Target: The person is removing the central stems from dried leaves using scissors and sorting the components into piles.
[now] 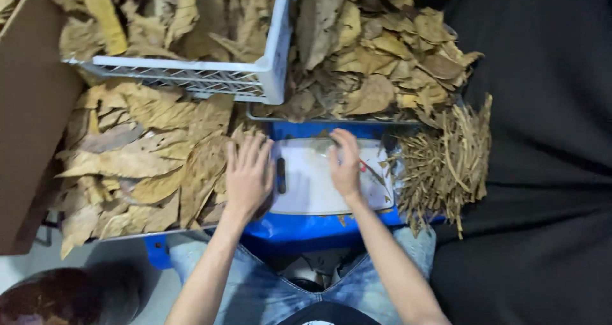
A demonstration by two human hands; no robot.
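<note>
My left hand [248, 175] lies flat with fingers spread on the right edge of a pile of dry brown leaves [146, 162], beside a white cutting board [312, 184]. My right hand [345, 162] rests palm down on that board, fingers together and slightly curled, holding nothing that I can see. The board has a dark handle slot [281, 175] at its left end and sits on a blue surface [299, 226] over my lap.
A white plastic crate [210, 76] of dry leaves stands at the back left. Another leaf heap [382, 57] fills a tray at the back right. A bundle of leaf stems [446, 162] lies right of the board. A cardboard box [29, 114] stands at far left.
</note>
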